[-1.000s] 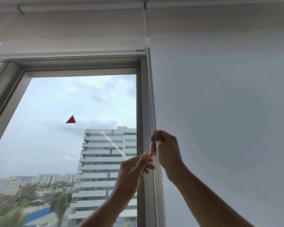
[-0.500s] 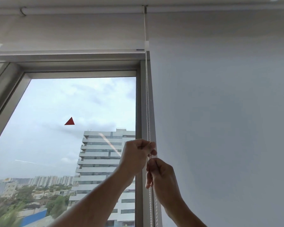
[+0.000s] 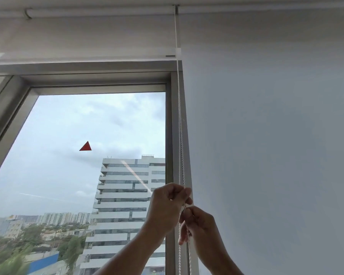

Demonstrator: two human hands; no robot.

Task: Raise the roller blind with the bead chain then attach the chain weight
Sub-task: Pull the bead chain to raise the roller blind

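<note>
Up at the top left, the blind [image 3: 81, 42] is nearly rolled up, both my left hand [image 3: 167, 205] and right hand [image 3: 199, 225] squeeze the bead chain [image 3: 180, 135], and no weight is on.

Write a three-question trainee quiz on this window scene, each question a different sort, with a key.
1. True or false: both hands grip the bead chain.
2. Which hand is higher? A) left hand B) right hand
3. Fill in: the red sticker on the glass is shaped like a ____.

Key: 1 true; 2 A; 3 triangle.
</note>
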